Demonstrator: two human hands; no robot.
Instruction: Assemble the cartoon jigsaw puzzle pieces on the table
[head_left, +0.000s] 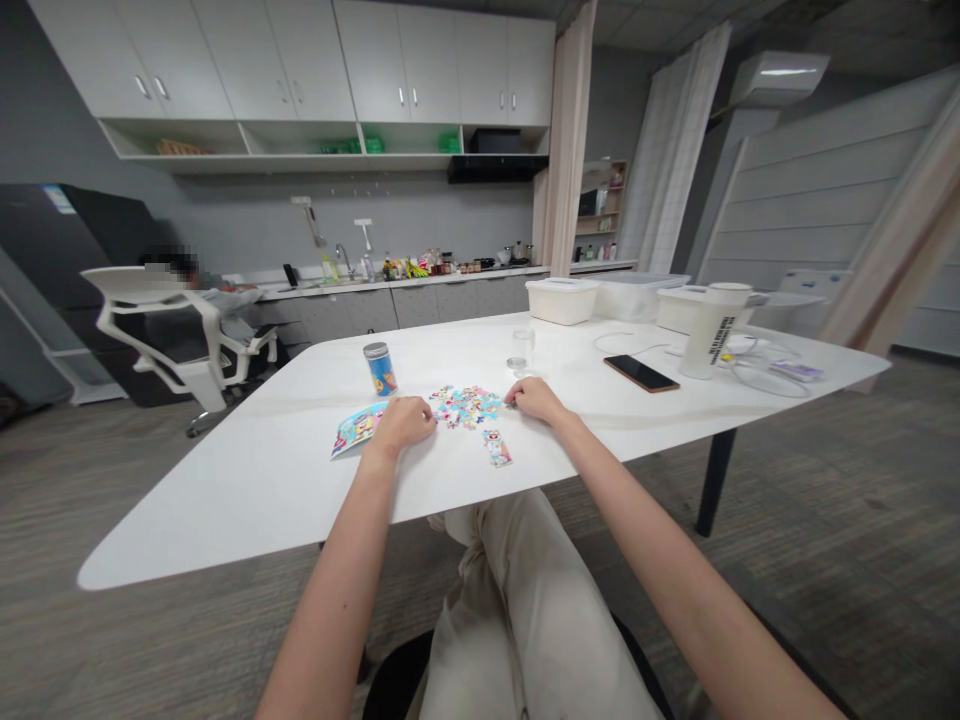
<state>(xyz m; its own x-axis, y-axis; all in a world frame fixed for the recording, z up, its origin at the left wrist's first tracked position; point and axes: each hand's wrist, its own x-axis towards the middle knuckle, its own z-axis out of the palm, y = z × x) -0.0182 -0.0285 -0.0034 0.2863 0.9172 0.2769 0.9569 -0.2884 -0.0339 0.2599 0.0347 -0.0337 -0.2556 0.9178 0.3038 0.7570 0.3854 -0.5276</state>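
Observation:
A loose pile of colourful jigsaw puzzle pieces (pixel 469 405) lies on the white table (pixel 247 490). My left hand (pixel 405 422) rests at the pile's left edge, fingers curled closed; whatever they hold, if anything, is hidden. At the opposite edge, my right hand (pixel 536 398) pinches a small puzzle piece, greyish on the side that shows. Nearer to me is a small joined section of puzzle (pixel 497 448) with a cartoon figure. A bright printed picture sheet (pixel 356 428) lies partly behind my left hand. Beyond it stands a blue cartoon canister (pixel 380 370) with a grey lid.
A clear jar (pixel 523 346) and a round lid (pixel 516 364) stand behind the pile. To the right are a phone (pixel 641 373), a white tumbler (pixel 712 332), cables and plastic bins (pixel 562 302). Another person sits at the far left in a white chair (pixel 191 345).

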